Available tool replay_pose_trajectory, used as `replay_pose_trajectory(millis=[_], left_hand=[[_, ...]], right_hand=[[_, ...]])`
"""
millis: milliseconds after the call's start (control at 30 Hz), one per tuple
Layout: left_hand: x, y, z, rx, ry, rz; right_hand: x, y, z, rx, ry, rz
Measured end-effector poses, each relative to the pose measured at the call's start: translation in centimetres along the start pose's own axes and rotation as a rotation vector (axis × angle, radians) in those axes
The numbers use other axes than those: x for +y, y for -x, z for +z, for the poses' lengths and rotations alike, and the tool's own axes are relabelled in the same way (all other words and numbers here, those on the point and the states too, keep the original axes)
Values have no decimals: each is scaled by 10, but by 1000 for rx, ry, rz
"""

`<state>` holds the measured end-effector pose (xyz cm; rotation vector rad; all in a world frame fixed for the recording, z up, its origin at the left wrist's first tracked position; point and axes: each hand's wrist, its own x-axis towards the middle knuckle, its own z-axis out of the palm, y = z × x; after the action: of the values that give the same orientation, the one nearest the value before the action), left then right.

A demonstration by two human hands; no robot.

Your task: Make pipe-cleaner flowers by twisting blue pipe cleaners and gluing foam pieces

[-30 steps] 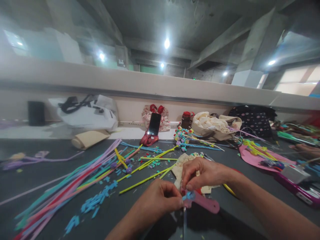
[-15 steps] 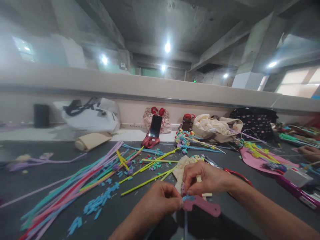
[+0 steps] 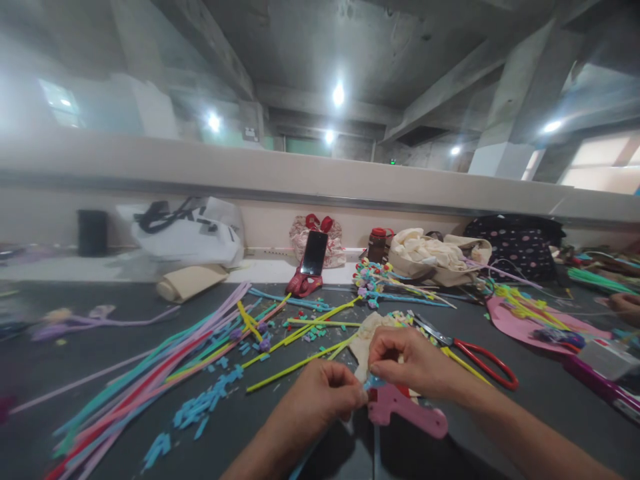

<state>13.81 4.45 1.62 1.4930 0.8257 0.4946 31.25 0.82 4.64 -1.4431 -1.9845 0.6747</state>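
My left hand (image 3: pixel 327 393) is closed in a pinch at the lower middle; whatever lies between its fingertips is too small to make out. Just right of it, my right hand (image 3: pixel 407 360) has thumb and forefinger pressed together, their contents also unclear. A small light blue piece (image 3: pixel 375 382) shows between the two hands. Under my right hand lies a pink tool (image 3: pixel 407 412) with a rounded handle. A thin pale blue strip (image 3: pixel 377 450) runs down from it. Behind my right hand is a crumpled cream cloth (image 3: pixel 367 333).
Red-handled scissors (image 3: pixel 487 363) lie right of my right hand. Long coloured strips (image 3: pixel 165 373) and blue cut pieces (image 3: pixel 207 400) cover the left. A phone (image 3: pixel 315 253) leans at the back, near a dark bottle (image 3: pixel 377 245). Another person's hand (image 3: pixel 625 307) shows at the far right.
My right hand has risen slightly away from the pink tool, and more of the light blue piece and the scissors shows. The whole view has shifted a little.
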Motion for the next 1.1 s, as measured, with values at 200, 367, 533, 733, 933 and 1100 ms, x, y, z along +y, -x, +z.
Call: replay_pose_trajectory(millis=[200, 367, 533, 733, 933, 1100], left_hand=[[0, -1, 0, 8, -5, 28], [5, 1, -1, 33, -4, -25], [5, -1, -2, 56, 11, -11], [4, 0, -4, 48, 30, 28], [4, 2, -4, 40, 42, 55], [4, 9, 5, 66, 220, 67]], right_hand=[[1, 0, 6, 46, 3, 31], [-1, -2, 2, 29, -46, 3], [5, -3, -5, 41, -192, -88], [11, 1, -8, 113, -359, 48], [4, 7, -9, 55, -224, -45], [15, 7, -13, 300, -278, 209]])
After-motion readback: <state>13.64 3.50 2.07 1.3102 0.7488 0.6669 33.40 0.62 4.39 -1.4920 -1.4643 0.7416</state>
